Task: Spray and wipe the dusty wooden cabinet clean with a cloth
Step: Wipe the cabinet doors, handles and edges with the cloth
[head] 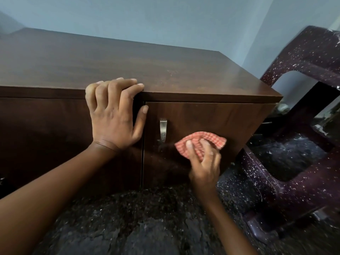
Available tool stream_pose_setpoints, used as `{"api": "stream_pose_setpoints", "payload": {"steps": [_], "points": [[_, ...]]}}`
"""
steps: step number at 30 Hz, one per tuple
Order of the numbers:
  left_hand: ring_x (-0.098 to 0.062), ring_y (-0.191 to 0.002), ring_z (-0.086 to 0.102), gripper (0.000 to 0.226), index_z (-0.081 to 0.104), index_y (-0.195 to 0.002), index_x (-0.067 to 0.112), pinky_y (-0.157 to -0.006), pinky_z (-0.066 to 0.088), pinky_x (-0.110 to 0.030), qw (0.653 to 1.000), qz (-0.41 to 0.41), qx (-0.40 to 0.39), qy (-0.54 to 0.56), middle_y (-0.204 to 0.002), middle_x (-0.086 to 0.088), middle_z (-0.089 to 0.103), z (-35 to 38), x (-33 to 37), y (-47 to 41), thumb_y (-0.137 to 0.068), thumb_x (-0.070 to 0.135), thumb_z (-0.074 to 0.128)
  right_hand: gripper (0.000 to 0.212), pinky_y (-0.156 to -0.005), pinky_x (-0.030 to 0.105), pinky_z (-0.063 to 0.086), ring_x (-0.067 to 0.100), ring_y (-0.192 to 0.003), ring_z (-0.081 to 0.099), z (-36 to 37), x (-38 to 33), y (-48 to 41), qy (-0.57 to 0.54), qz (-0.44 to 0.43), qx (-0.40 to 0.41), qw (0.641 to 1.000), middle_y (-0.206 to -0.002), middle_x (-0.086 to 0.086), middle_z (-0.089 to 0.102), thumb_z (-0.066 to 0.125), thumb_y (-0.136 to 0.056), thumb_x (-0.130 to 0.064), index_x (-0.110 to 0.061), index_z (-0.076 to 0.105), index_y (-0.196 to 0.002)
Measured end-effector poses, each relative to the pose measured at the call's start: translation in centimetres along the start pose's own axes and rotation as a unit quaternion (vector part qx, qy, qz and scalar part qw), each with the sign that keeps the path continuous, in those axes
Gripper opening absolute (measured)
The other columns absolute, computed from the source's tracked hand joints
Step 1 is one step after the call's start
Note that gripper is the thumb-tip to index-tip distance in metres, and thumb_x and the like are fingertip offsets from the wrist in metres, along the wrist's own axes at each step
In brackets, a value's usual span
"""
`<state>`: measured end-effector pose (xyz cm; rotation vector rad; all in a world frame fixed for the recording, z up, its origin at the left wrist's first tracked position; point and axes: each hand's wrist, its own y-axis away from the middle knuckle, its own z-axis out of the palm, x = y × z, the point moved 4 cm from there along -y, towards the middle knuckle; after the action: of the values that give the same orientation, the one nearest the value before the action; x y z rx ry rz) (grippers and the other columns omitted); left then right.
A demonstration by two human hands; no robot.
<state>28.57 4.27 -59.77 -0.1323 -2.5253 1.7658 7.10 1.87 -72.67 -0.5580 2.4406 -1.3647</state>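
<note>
A dark wooden cabinet [128,67] filled most of the view, its broad top running back to a pale blue wall [165,19] and carrying a faint film of dust near its front right corner. Below it lay a dark speckled floor [147,218]. A maroon plastic chair [303,57], flecked with white, stood just beside the cabinet's right side; whether the two touched could not be told.

The person's left hand [114,118] gripped the front edge of the cabinet top, above the seam between the two doors. Its four fingers were slightly spread and hooked over the edge onto the top. The thumb stretched out to the right, its tip against the upper left corner of the right door [211,116].

The right hand [204,166] was lower on that same door, around mid-height and toward the door's centre. Its fingers were curled round a bunched red-and-white checked cloth [207,139], holding it against the door face. The cloth's loose end fanned out above and to the right of the fingertips. A pale dusty smear showed on the wood just left of the cloth.

A curved metal handle [162,130] was fixed upright near the door's left edge, between the two hands and clear of the cloth.
</note>
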Motion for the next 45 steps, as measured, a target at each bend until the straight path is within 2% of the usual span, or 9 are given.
{"api": "stream_pose_setpoints", "payload": {"steps": [6,9,17,23,26,29,33,37,45], "points": [[-0.028,-0.107,0.036,0.035,0.049,-0.117,0.015,-0.102,0.013,-0.036,1.0,0.004,0.003,0.003,-0.12,-0.003,0.044,0.0,0.0,0.1,-0.089,0.037,0.048,0.048,-0.101,0.043,0.041,0.037,-0.12,0.042,1.3,0.7,3.2,-0.116,0.31,0.019,0.944,-0.134,0.026,0.039,0.033,-0.09,-0.006,-0.001,0.047,-0.135],[-0.028,-0.107,0.036,0.035,0.048,-0.117,0.016,-0.102,0.014,-0.037,1.0,0.005,0.001,0.003,-0.12,-0.003,0.043,0.1,0.0,0.1,-0.09,0.037,0.047,0.046,-0.106,0.02,0.028,0.035,-0.12,0.041,1.3,-2.1,2.5,-0.145,0.302,0.017,0.942,-0.131,0.027,0.04,0.035,-0.089,-0.004,0.001,0.049,-0.133],[-0.028,-0.107,0.036,0.035,0.048,-0.118,0.016,-0.102,0.012,-0.035,1.0,0.007,-0.002,-0.004,-0.118,-0.009,0.052,0.0,-0.1,0.1,-0.09,0.037,0.048,0.063,-0.064,0.04,0.051,0.03,-0.094,0.042,1.0,0.0,3.7,0.007,0.059,-0.075,0.995,-0.128,0.013,0.039,0.042,-0.074,0.005,-0.022,0.047,-0.131],[-0.028,-0.106,0.036,0.035,0.048,-0.117,0.015,-0.102,0.014,-0.037,1.0,0.008,0.0,-0.001,-0.118,-0.008,0.05,0.0,-0.1,0.1,-0.089,0.036,0.049,0.046,-0.094,0.037,0.042,0.041,-0.112,0.05,1.6,1.6,5.2,-0.104,0.312,-0.008,0.944,-0.134,0.026,0.043,0.039,-0.087,-0.001,-0.003,0.053,-0.131],[-0.027,-0.105,0.037,0.035,0.048,-0.117,0.015,-0.102,0.015,-0.038,1.0,0.012,0.005,-0.002,-0.118,-0.008,0.051,0.0,-0.1,0.0,-0.089,0.035,0.049,0.049,-0.101,0.022,0.033,0.019,-0.121,0.046,1.9,-2.1,5.2,-0.194,0.406,0.001,0.893,-0.134,0.003,0.044,0.041,-0.09,0.003,-0.005,0.044,-0.139],[-0.027,-0.105,0.037,0.035,0.048,-0.117,0.016,-0.102,0.014,-0.036,1.0,0.012,0.003,0.001,-0.118,-0.007,0.052,0.1,-0.1,0.0,-0.088,0.035,0.049,0.056,-0.109,0.021,0.029,-0.002,-0.119,0.039,2.9,-4.3,6.4,-0.24,0.372,-0.079,0.893,-0.126,-0.023,0.034,0.052,-0.089,0.002,-0.008,0.037,-0.142],[-0.027,-0.106,0.036,0.035,0.048,-0.118,0.016,-0.102,0.012,-0.036,1.0,0.01,0.004,0.0,-0.118,-0.005,0.047,0.0,-0.2,0.0,-0.089,0.036,0.048,0.074,-0.095,0.037,0.045,0.029,-0.111,0.053,3.0,-3.1,7.7,-0.233,0.313,-0.159,0.907,-0.127,0.016,0.052,0.069,-0.079,0.001,-0.026,0.034,-0.139],[-0.027,-0.106,0.035,0.035,0.047,-0.117,0.016,-0.101,0.013,-0.036,1.0,0.009,0.002,0.005,-0.119,-0.001,0.04,0.0,-0.1,0.0,-0.089,0.036,0.049,0.045,-0.096,0.034,0.043,0.023,-0.116,0.051,1.6,1.4,7.4,-0.174,0.349,-0.156,0.907,-0.127,0.005,0.05,0.052,-0.093,-0.039,-0.023,0.044,-0.134],[-0.028,-0.105,0.036,0.035,0.047,-0.117,0.016,-0.1,0.018,-0.04,1.0,0.008,0.003,0.0,-0.117,-0.007,0.049,0.0,-0.1,0.0,-0.088,0.035,0.05,0.061,-0.095,0.032,0.043,0.035,-0.108,0.056,4.2,-1.4,9.2,-0.235,0.551,-0.034,0.8,-0.119,0.013,0.053,0.045,-0.075,0.025,0.0,0.051,-0.13]]}}
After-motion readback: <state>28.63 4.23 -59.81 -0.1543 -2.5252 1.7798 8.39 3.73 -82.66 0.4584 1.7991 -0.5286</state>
